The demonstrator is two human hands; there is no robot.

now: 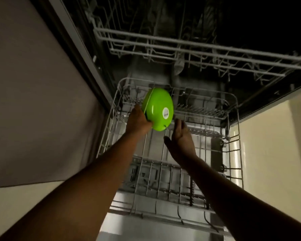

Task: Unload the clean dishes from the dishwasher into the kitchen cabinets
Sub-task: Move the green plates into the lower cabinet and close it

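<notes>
A bright green bowl point(158, 108) with a white sticker on its base is tilted on its side over the far left of the pulled-out lower dishwasher rack point(233, 136). My left hand point(137, 120) grips the bowl at its rim from the left. Just right of and below the bowl, my right hand point(182, 136) hovers with straight fingers, close to the bowl's underside and holding nothing. The rest of the lower rack shows only bare wire tines.
The upper rack point(189, 47) juts out above, dark, its contents hard to make out. A grey cabinet panel point(33, 101) stands to the left. The open dishwasher door point(146, 228) lies below the rack, with pale floor point(271, 153) to the right.
</notes>
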